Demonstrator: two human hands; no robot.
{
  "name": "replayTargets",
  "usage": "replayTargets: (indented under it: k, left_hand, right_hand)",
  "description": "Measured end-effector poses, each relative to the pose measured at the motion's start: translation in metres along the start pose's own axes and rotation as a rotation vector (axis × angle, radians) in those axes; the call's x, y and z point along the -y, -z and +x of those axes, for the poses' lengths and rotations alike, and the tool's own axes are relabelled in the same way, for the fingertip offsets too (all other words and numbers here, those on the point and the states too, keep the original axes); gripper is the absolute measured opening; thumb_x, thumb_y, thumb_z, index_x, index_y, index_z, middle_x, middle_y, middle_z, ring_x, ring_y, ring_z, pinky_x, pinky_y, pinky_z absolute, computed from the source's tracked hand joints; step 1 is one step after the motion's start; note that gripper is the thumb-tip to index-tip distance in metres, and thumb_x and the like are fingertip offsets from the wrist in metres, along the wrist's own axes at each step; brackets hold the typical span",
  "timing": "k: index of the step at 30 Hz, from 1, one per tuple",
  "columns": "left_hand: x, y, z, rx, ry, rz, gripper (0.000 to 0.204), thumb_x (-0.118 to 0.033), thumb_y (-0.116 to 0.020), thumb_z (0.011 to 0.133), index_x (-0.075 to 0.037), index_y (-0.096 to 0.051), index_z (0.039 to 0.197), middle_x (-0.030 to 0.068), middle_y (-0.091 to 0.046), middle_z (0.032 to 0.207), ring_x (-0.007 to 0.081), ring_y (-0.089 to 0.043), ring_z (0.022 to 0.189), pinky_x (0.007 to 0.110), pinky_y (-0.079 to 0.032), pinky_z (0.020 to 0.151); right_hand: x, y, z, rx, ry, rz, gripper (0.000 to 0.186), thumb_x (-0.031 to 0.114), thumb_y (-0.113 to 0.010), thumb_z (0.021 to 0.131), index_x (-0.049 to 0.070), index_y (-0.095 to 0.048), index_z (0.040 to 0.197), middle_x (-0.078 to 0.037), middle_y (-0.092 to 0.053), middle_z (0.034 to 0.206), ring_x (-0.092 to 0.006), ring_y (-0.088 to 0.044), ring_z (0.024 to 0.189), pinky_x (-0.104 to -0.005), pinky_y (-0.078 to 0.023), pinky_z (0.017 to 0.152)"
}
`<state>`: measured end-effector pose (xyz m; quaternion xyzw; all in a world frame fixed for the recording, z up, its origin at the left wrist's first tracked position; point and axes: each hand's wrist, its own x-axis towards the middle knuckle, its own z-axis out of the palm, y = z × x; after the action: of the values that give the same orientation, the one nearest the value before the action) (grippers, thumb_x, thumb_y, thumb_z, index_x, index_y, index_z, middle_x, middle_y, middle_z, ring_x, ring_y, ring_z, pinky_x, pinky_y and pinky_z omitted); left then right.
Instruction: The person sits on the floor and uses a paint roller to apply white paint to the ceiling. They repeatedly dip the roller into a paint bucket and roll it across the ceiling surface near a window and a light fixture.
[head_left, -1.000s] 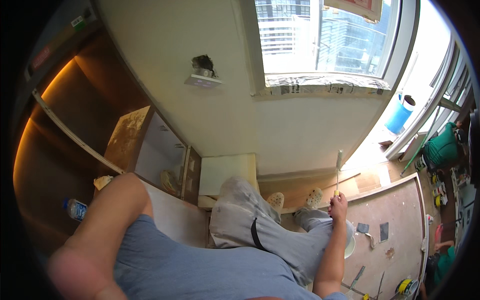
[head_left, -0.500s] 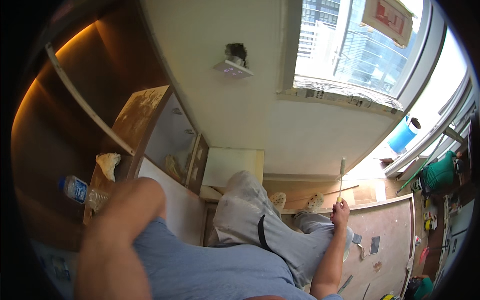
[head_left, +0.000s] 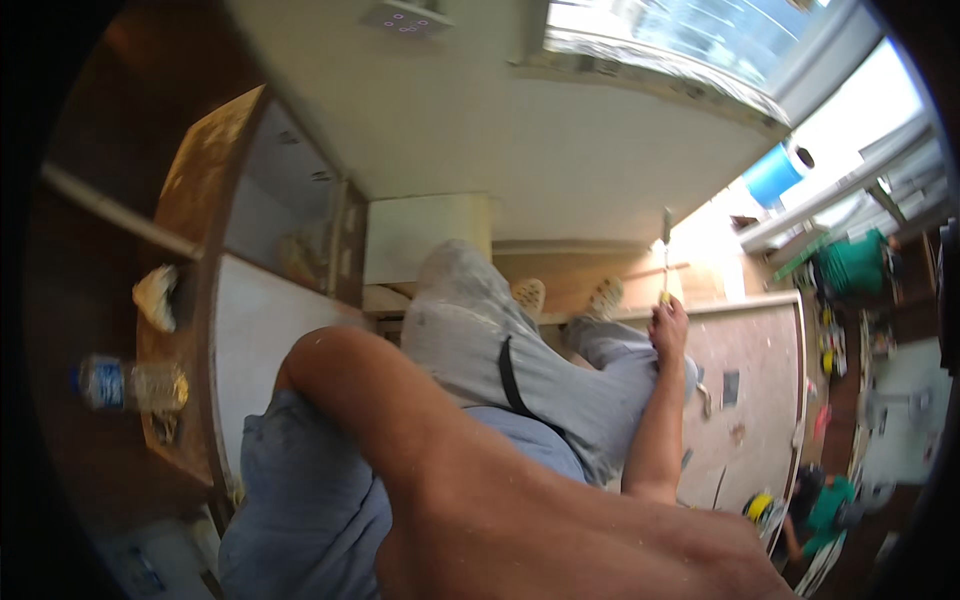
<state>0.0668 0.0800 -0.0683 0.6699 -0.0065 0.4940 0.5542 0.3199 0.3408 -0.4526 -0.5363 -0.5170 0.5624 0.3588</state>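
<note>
In my right hand (head_left: 670, 325) I grip a yellow-handled tool (head_left: 666, 258) with a thin metal shaft and a narrow pale head, pointing away from me; whether the head is a brush or a small roller is hard to tell. It is held above the edge of a framed, paint-spotted board (head_left: 760, 390). My bent left arm (head_left: 440, 420) crosses low in front of me, elbow at the left, forearm running to the lower right. The left hand itself does not show.
A wooden cabinet (head_left: 205, 170) stands at the left, with a plastic bottle (head_left: 130, 385) and a crumpled pale lump (head_left: 155, 298) on it. A switch panel (head_left: 407, 18) hangs off the wall. A blue roll (head_left: 775, 175) stands by the window. People in green (head_left: 850, 265) are at the right.
The whole view has tilted, so the window and panel sit higher. My left arm has swung from the left side across to the lower middle. My right hand keeps its grip on the tool.
</note>
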Motion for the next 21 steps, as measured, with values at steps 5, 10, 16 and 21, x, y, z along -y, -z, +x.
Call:
replayTargets:
  k: [5,10,16,21]
  left_hand:
    - [0.021,-0.001,0.014,0.133,-0.049,-0.135,0.058,-0.047,-0.053,0.106,0.007,-0.074,0.112,0.0269,-0.075,0.105,0.0332,-0.076,0.101,0.047,-0.058,0.099]
    - [0.032,0.007,0.025,0.176,-0.056,-0.19,0.05,-0.04,-0.058,0.105,0.006,-0.074,0.112,0.0262,-0.075,0.106,0.0332,-0.076,0.101,0.046,-0.058,0.099]
    - [0.037,0.015,0.026,0.172,-0.128,-0.242,0.04,-0.033,-0.064,0.104,0.005,-0.075,0.112,0.0254,-0.076,0.107,0.0331,-0.076,0.101,0.045,-0.058,0.1]
    - [0.027,0.042,0.017,0.2,-0.371,-0.448,0.032,-0.026,-0.068,0.103,0.004,-0.076,0.112,0.0247,-0.076,0.108,0.0331,-0.076,0.102,0.044,-0.059,0.1]
  right_hand:
    - [0.012,-0.005,-0.009,-0.068,-0.067,-0.029,0.034,0.009,-0.06,0.101,0.002,-0.061,0.134,0.001,-0.055,0.069,-0.0081,-0.049,0.045,-0.0255,-0.038,0.038]
    - [0.012,0.002,-0.002,-0.1,-0.073,-0.055,0.034,0.011,-0.061,0.101,0.002,-0.061,0.134,0.0,-0.057,0.07,-0.0079,-0.051,0.046,-0.0254,-0.039,0.038]
    - [0.009,-0.005,0.001,-0.096,-0.096,-0.028,0.035,0.01,-0.061,0.101,0.001,-0.06,0.135,0.0,-0.055,0.071,-0.0085,-0.049,0.046,-0.0248,-0.038,0.038]
    - [-0.01,0.007,0.009,-0.021,-0.042,0.04,0.027,0.013,-0.06,0.102,0.006,-0.062,0.128,0.001,-0.053,0.066,-0.008,-0.047,0.044,-0.026,-0.036,0.036]
